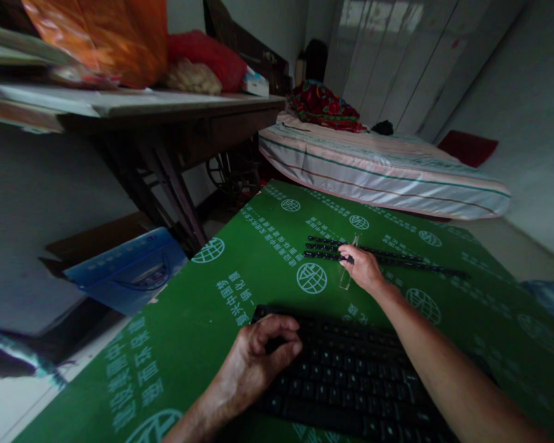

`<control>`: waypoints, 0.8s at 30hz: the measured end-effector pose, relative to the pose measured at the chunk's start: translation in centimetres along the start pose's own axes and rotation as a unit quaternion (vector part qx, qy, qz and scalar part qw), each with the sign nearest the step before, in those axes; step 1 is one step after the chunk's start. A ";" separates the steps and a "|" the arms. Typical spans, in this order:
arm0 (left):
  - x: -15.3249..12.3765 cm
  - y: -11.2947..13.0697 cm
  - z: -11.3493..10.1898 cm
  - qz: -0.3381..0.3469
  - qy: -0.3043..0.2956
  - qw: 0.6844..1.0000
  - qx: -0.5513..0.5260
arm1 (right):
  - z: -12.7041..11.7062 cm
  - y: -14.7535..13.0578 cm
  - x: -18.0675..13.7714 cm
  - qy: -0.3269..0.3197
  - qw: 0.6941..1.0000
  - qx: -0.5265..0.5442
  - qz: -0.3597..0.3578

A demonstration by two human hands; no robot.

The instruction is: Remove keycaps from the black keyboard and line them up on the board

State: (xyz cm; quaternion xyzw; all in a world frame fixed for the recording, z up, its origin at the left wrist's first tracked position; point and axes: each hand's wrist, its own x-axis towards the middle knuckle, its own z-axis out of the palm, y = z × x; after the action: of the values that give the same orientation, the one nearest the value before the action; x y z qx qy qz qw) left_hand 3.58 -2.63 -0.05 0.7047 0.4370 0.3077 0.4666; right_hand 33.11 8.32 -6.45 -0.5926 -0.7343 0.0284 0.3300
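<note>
The left hand point(258, 354) is curled almost into a fist on the corner of the matte black keyboard point(351, 381); anything it pinches is hidden. The right hand point(362, 267) lies over a clear plastic piece point(345, 280), and I cannot tell whether it grips it. Its fingertips touch the beaded black strips point(397, 258).

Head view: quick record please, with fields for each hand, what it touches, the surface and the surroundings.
left hand: curled over the far left corner of the keyboard
right hand: stretched forward, fingertips on the black strips; grip unclear
beside right hand: clear plastic piece, lying on the sheet
surface: green printed sheet under keyboard and strips
behind: mattress, wooden table
</note>
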 end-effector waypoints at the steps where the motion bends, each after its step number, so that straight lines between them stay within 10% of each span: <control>1: 0.0 0.0 0.0 -0.002 -0.001 1.000 -0.002 | 0.0 0.0 0.0 0.000 1.000 0.001 -0.001; 24: 0.0 0.1 0.0 -0.011 -0.001 1.000 -0.009 | -0.4 -0.2 -0.1 -0.004 1.000 0.004 -0.008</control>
State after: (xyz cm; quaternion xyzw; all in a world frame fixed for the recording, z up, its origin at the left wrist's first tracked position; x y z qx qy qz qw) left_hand 3.58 -2.68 0.09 0.6957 0.4417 0.3055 0.4770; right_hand 33.13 8.03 -6.07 -0.5851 -0.7403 0.0310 0.3297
